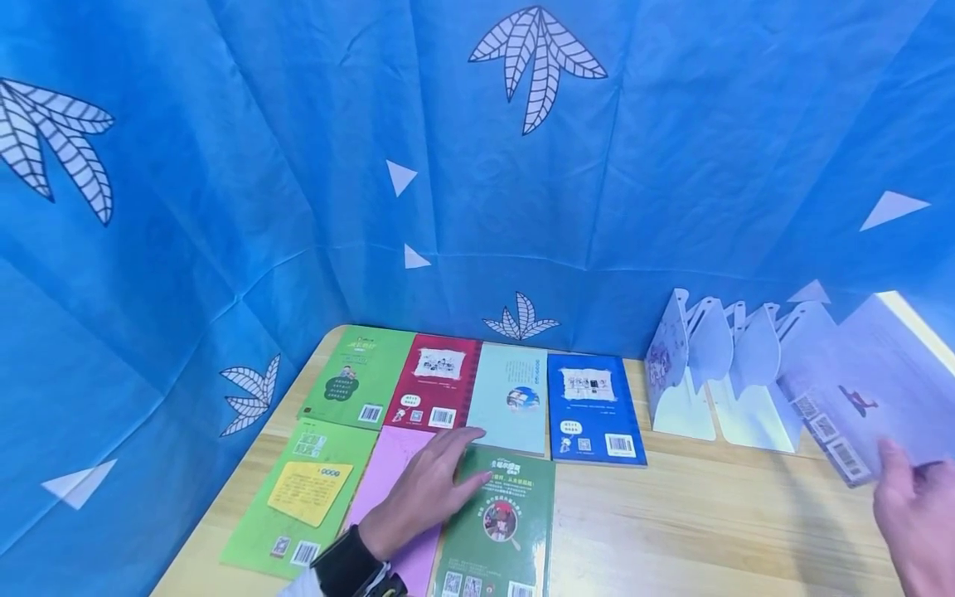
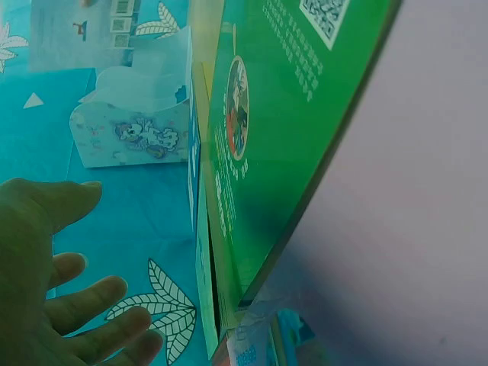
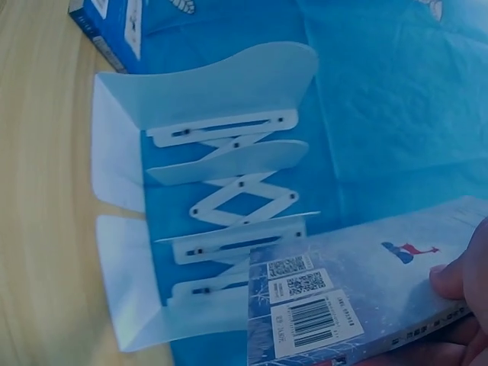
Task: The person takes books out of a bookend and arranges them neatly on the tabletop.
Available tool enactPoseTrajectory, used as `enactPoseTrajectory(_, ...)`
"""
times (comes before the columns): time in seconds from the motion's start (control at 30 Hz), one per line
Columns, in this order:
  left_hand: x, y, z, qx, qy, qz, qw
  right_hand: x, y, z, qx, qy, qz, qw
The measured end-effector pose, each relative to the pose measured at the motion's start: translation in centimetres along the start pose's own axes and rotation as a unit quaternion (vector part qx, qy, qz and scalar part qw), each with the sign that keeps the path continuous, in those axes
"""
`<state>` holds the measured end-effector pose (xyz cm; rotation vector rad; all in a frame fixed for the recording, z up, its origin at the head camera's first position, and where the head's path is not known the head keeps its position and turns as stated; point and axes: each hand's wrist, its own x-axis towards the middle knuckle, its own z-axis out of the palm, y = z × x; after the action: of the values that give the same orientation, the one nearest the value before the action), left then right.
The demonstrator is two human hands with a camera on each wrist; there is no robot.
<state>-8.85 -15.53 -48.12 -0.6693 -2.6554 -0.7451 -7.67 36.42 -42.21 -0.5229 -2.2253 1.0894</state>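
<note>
My right hand [image 1: 916, 514] grips a pale lavender book [image 1: 888, 381] by its near edge, thumb over the cover. Tilted and raised, the book overlaps the right end of a white folding bookend rack [image 1: 686, 412] in the head view. In the right wrist view, its barcode labels [image 3: 316, 324] face up and the rack's crisscross links [image 3: 242, 202] show. My left hand [image 1: 425, 493], fingers relaxed and spread, hovers low over a pink book [image 1: 410, 547] and a dark green book [image 1: 533, 506]. It holds nothing; the left wrist view shows its fingers [image 2: 99, 305] apart.
Left of the rack, more books lie flat on the wooden table [image 1: 671, 531]: blue [image 1: 627, 406], pale mint [image 1: 492, 381], red [image 1: 462, 390], green [image 1: 395, 356] and a lime one with a yellow panel [image 1: 254, 531]. A blue leaf-print curtain [image 1: 477, 191] hangs behind.
</note>
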Motion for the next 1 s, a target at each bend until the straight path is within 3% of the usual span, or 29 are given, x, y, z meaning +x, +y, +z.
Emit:
enactPoseTrajectory(0.13, 0.0, 0.2, 0.0, -0.009, -0.008, -0.01, 0.9999, -0.4, -0.3, 0.0, 0.065, 0.032, -0.052, 0.996)
enactPoseTrajectory(0.27, 0.1, 0.4, -0.1, -0.017, -0.013, -0.014, 0.9997, -0.7, -0.8, -0.3, 0.07, 0.052, -0.106, 0.991)
enactPoseTrajectory(0.7, 0.2, 1.1, -0.2, -0.039, -0.023, -0.023, 0.9987, -2.4, -2.6, -0.4, 0.143, 0.032, -0.175, 0.974)
enactPoseTrajectory(0.9, 0.2, 1.2, 0.0, -0.05, -0.036, -0.027, 0.9978, -2.8, -3.2, -0.8, 0.096, 0.017, -0.194, 0.976)
enactPoseTrajectory(1.0, 0.3, 1.4, 0.0, -0.056, -0.04, -0.027, 0.9973, -3.4, -3.8, -1.0, 0.04, -0.008, -0.207, 0.977)
